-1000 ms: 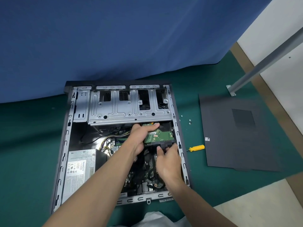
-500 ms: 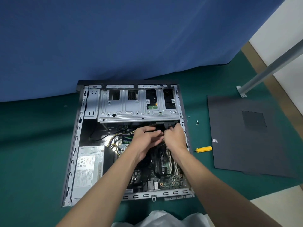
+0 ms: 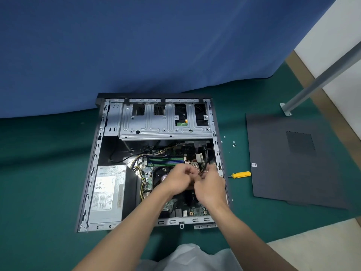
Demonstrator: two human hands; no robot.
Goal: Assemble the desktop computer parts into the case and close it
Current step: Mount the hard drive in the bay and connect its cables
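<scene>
the open computer case (image 3: 95,161) lies flat on the green mat (image 3: 48,173), and both hands meet over its right half, above the motherboard (image 3: 197,211). the right hand (image 3: 210,186) has its fingers curled round a black cable bundle (image 3: 204,163), which runs up from the fingers toward the dark bay under the drive cage (image 3: 166,122). the left hand (image 3: 179,178) sits just beside it, knuckles up and fingers curled in toward the same spot. motion blur smears the place where the fingertips meet, so i cannot tell whether the left hand pinches the cable or only touches it.

the hands and forearms cover the middle of the board. the ram slots (image 3: 166,161) show just above them and the power supply (image 3: 109,192) sits in the near left corner. a small green circuit board (image 3: 181,124) shows through a cutout in the cage, the rest of it hidden.

right of the case lie a few loose screws (image 3: 233,143), a yellow-handled screwdriver (image 3: 241,174) and, further right, the flat side panel (image 3: 293,163).
</scene>
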